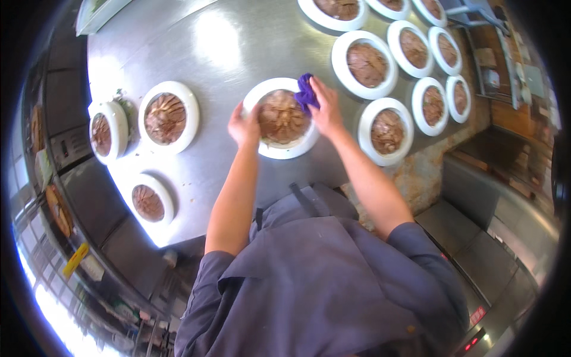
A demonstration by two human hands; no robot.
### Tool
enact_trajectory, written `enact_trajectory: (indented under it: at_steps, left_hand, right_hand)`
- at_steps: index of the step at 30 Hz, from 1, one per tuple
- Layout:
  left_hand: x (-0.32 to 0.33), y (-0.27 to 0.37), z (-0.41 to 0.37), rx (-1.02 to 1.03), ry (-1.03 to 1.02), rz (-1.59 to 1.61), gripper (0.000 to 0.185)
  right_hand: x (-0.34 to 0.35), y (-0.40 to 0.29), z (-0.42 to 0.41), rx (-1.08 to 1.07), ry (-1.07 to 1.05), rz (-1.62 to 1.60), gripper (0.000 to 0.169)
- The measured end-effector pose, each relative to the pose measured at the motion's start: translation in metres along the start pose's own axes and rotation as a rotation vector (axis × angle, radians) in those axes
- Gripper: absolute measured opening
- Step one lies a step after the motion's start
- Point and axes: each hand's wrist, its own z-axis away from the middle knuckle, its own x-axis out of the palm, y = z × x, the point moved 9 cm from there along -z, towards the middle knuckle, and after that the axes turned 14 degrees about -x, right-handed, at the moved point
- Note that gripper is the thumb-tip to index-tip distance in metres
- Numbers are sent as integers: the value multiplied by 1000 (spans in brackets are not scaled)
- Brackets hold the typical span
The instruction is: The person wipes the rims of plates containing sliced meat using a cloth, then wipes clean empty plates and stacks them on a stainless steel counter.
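In front of me a wide-rimmed white bowl (285, 152) stands on the steel table (214, 120). Sliced brown meat (282, 117), laid out in a fan, fills its middle. My left hand (245, 126) grips the bowl's left rim, the thumb lying over its inner edge. A bunched purple cloth (306, 94) is held in my right hand (325, 105), pressed against the upper right of the rim. The right palm and some fingertips are hidden from view.
More white bowls of sliced meat stand in rows to the right, among them a near one (386, 131). Several others sit at the left, one bowl (168, 118) beside some green herbs (127, 107). A white tray (100, 15) lies at the table's far left corner.
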Motion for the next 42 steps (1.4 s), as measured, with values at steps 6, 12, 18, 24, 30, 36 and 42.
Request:
enact_trajectory:
  at_steps: [6, 12, 18, 24, 30, 36, 42]
  left_hand:
    - [-6, -39, 77, -448, 281, 594, 60]
    - [-21, -88, 57, -618, 1, 497, 65]
    - [-51, 14, -25, -185, -317, -361, 55]
    - [-46, -8, -32, -213, -181, -440, 67]
    - [-37, -57, -4, -307, -21, -220, 72]
    - [-2, -90, 81, -589, -108, 375, 58]
    - [-57, -64, 53, -517, -173, -86, 66]
  right_hand:
    - [8, -44, 90, 194, 158, 18, 93]
    - [10, -7, 47, 147, 131, 106, 83]
    - [42, 6, -51, -40, -74, 46, 72]
    - [32, -21, -39, -131, -178, 31, 73]
    - [5, -63, 63, -75, -89, 70, 65]
    - [-5, -102, 105, -174, -208, -86, 45]
    - [-42, -64, 73, -154, -88, -283, 40]
